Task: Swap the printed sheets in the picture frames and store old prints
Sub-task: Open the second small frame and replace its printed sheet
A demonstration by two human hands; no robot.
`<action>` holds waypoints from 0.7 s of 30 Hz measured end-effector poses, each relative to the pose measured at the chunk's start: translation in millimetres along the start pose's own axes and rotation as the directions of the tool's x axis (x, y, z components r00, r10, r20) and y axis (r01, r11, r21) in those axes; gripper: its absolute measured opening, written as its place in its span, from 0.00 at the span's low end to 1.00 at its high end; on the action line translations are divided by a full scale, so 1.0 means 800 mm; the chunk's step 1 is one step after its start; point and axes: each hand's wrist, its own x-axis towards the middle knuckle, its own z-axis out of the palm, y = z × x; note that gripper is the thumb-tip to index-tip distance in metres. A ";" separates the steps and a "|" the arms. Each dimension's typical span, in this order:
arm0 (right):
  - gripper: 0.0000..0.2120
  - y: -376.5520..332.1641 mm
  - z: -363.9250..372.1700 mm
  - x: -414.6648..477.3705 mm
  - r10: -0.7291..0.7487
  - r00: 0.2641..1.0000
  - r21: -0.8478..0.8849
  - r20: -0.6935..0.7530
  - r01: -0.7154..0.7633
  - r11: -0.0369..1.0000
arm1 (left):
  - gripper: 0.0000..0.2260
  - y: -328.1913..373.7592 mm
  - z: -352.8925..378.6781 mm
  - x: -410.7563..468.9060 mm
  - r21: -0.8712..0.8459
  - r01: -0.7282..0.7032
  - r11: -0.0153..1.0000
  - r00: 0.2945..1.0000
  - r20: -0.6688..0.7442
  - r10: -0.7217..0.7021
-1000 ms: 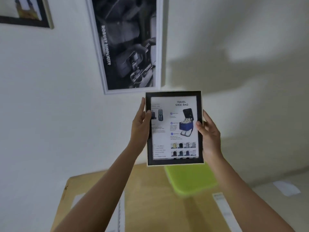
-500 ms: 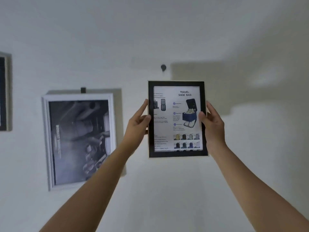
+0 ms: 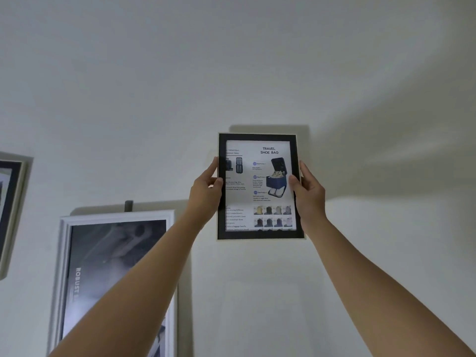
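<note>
A black picture frame (image 3: 260, 234) with a "Travel Shoe Bag" print (image 3: 247, 199) in it is held upright, high against the white wall. My left hand (image 3: 206, 191) grips its left edge, thumb on the front. My right hand (image 3: 309, 194) grips its right edge the same way. The frame casts a shadow on the wall just behind its top edge; whether it touches the wall I cannot tell. The wall hook seen earlier is hidden behind the frame.
A larger white frame (image 3: 63, 266) with a dark grey "Robust" poster hangs at the lower left from a small dark hook (image 3: 128, 205). Part of another frame (image 3: 11, 215) shows at the far left edge. Bare white wall lies above and to the right.
Both hands have lifted the black frame up from above the table to the wall. It now covers the small hook that showed just above it half a second ago.
</note>
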 end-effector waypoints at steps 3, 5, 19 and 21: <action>0.22 0.014 0.001 0.006 0.000 1.000 -0.009 -0.002 0.000 1.000 | 0.22 -0.010 0.006 0.004 0.105 -0.025 0.994 0.999 -0.029 0.028; 0.22 0.024 -0.001 0.008 -0.010 1.000 -0.042 0.009 0.010 0.999 | 0.22 -0.018 0.008 0.002 0.160 -0.041 0.986 0.998 -0.031 0.046; 0.21 0.058 -0.019 -0.020 -0.036 0.999 -0.129 -0.015 0.034 0.991 | 0.23 -0.054 0.011 -0.035 0.247 -0.051 0.968 0.998 -0.018 0.058; 0.21 0.064 -0.022 -0.025 -0.032 0.999 -0.136 -0.026 0.028 0.990 | 0.23 -0.057 0.012 -0.041 0.235 -0.048 0.971 0.999 -0.011 0.052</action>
